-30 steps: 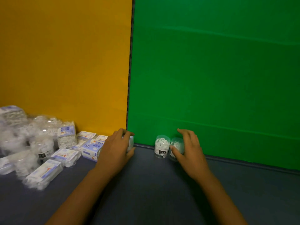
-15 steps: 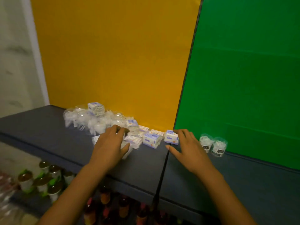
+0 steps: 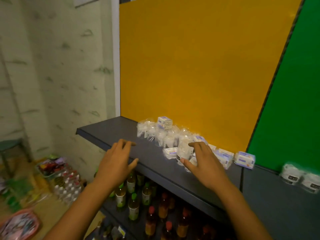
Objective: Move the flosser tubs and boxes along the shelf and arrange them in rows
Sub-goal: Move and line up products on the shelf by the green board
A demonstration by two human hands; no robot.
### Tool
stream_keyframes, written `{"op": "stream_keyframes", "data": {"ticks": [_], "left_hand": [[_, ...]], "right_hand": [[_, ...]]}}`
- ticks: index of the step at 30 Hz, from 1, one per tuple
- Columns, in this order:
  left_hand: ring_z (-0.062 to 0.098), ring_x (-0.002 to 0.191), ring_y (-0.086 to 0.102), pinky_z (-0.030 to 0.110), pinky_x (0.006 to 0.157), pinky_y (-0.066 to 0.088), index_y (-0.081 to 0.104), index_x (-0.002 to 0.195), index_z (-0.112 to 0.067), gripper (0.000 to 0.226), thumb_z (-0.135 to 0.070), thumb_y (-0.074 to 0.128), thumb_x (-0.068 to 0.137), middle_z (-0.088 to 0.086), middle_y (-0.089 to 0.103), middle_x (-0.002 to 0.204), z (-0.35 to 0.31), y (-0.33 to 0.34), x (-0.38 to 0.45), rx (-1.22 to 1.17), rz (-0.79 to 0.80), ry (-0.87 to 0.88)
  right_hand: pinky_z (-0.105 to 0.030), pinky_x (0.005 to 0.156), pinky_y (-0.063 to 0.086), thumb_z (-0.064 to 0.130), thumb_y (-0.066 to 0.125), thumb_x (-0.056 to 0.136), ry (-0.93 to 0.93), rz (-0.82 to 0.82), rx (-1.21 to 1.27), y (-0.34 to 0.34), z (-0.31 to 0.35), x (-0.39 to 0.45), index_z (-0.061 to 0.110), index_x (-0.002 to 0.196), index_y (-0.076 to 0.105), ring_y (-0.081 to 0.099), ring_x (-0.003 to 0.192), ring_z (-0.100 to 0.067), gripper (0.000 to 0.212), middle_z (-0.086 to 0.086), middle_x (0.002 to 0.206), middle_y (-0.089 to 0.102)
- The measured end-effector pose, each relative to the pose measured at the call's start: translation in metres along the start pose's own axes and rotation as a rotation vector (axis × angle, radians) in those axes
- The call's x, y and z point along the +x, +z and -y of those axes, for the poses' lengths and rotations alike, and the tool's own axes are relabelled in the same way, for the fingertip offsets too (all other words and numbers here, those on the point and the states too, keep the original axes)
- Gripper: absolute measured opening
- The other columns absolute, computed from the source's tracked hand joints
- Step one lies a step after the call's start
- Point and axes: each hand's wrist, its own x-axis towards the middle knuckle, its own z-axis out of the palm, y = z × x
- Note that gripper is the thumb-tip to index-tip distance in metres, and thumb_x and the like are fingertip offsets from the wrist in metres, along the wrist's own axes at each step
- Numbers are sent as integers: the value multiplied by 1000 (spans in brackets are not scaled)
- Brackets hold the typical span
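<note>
Both hands over the dark shelf, with the flosser pile bunched up at the back.

The left hand is spread out above the front edge of the shelf with nothing in it, well clear of the pile. The right hand is also spread, fingers reaching around a clear tub at the near side of the pile; it's blurry, so I can't tell if it's actually gripping it or just touching. The rest of the tubs sit clumped against the yellow panel, one box perched on top of them and more boxes trailing right toward the green panel. Two tubs stand side by side further right, apart from the heap. Bottles fill the shelf below.
</note>
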Motion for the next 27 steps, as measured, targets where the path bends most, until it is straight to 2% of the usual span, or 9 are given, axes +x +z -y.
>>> {"op": "stream_keyframes", "data": {"ticks": [8,19,27], "left_hand": [[20,115,50,36,91,49,42,134,-27,51,-48,55,90,-1,43,133,41,20,41,14,-4,-42],[19,113,51,33,90,45,42,134,-26,50,-44,57,90,0,43,134,66,47,150,-17,-54,-44],[20,114,52,33,91,48,45,133,-26,49,-42,60,89,2,44,133,97,87,184,-109,-7,-4]], "right_hand": [[-33,99,43,59,52,91,-34,-25,43,35,10,75,28,138,38,43,128,-16,58,5,144,39],[-29,97,41,55,54,92,-95,-53,48,81,-7,180,24,136,43,44,125,-16,55,4,137,44],[-29,96,42,53,55,91,-33,-19,37,109,-8,214,24,135,42,44,124,-16,54,4,138,44]]}}
